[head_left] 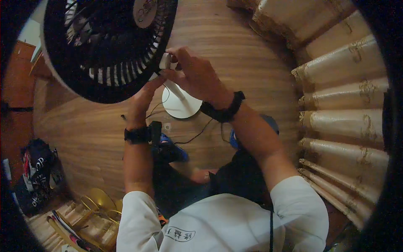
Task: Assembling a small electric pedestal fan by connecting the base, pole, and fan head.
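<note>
A fan with a round black grille fills the upper left, tilted, with a pale disc at its hub. Its white pole runs down to a round white base on the floor. My right hand pinches a small white piece at the side of the fan head, thumb and fingers on either side of it. Just below, my left hand grips the fan by the lower edge of its head, near the top of the pole. Part of its fingers is hidden behind the rim.
A dark cable trails across the wooden floor near my feet in blue footwear. Gold patterned curtains hang at the right. Dark bags and a gold-coloured round object are at the lower left.
</note>
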